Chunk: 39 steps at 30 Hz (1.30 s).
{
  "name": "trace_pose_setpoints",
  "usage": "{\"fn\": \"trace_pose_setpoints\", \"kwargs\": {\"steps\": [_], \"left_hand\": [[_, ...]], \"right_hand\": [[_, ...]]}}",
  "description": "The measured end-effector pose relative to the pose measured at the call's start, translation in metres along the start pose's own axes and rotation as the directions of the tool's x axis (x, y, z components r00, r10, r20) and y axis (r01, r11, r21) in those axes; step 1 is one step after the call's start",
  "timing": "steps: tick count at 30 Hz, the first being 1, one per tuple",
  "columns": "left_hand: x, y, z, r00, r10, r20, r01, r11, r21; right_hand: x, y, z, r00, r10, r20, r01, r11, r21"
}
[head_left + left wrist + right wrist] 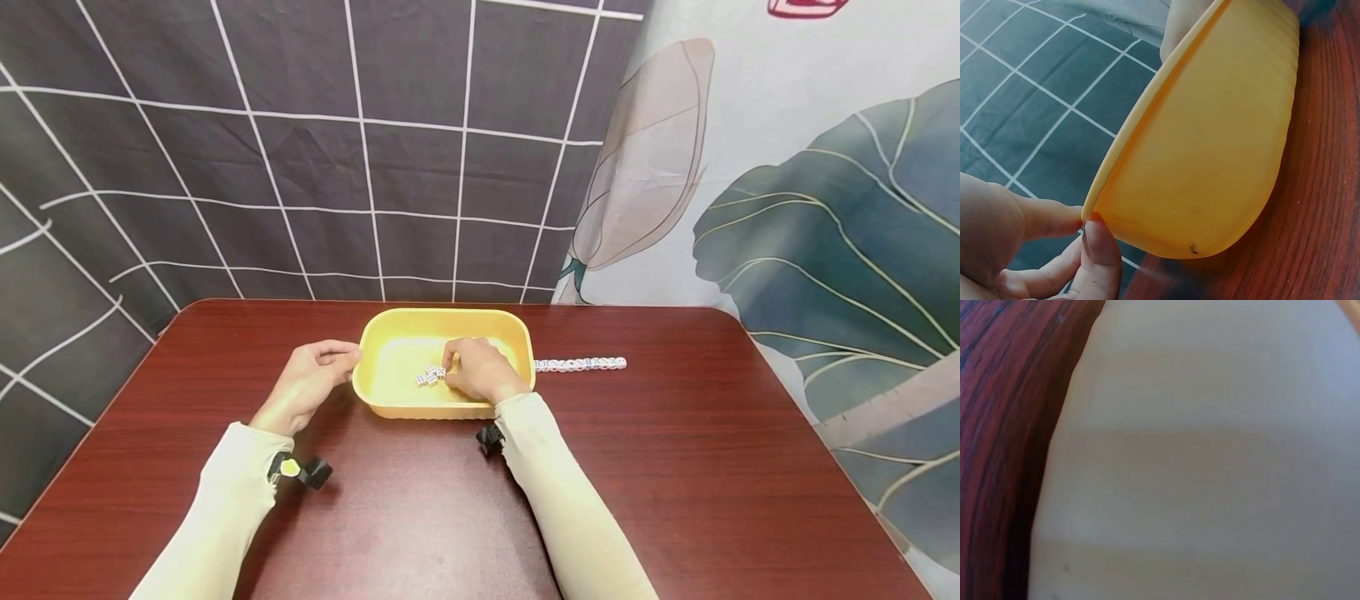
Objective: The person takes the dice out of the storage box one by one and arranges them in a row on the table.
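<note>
A yellow plastic basin [442,412] with rounded corners stands on the table. At its left end my left hand [309,379] pinches the rim between thumb and fingers, as the left wrist view shows up close on the basin wall [1204,137]. My right hand [480,368] reaches down inside, its fingers bent beside a small cluster of white dice [427,377]. Whether a die sits between those fingertips is too small to tell. In the right wrist view the pale basin wall [1191,462] blocks all sight of the right hand.
A straight row of dice [581,364] extends rightward from the basin's right side across the dark red wooden table [712,467]. Behind the table hang a grey grid-patterned cloth [300,167] and a leaf-patterned one [825,250]. Both wrists carry small black cameras.
</note>
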<state>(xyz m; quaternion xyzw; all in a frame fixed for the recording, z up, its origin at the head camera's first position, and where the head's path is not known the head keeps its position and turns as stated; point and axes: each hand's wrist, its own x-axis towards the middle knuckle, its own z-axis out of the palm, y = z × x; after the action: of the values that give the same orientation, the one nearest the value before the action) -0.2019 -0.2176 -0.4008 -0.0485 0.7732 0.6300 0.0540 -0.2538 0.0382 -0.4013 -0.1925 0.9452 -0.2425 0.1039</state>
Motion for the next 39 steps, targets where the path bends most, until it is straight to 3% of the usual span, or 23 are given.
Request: {"fn": "trace_pose_setpoints", "kwargs": {"steps": [19, 32, 39], "left_hand": [[0.000, -0.001, 0.000, 1.000, 0.004, 0.007, -0.004, 1.000, 0.002], [-0.001, 0.000, 0.000, 1.000, 0.002, 0.008, -0.002, 1.000, 0.010], [-0.001, 0.001, 0.000, 1.000, -0.002, 0.004, 0.001, 1.000, 0.022]], "right_hand": [[0.001, 0.003, 0.004, 1.000, -0.012, -0.010, 0.012, 1.000, -0.004], [-0.004, 0.010, -0.013, 0.998, -0.063, -0.002, 0.063, 0.994, 0.085], [-0.006, 0.019, -0.022, 0.992, -0.127, -0.018, 0.128, 0.991, 0.051]]}}
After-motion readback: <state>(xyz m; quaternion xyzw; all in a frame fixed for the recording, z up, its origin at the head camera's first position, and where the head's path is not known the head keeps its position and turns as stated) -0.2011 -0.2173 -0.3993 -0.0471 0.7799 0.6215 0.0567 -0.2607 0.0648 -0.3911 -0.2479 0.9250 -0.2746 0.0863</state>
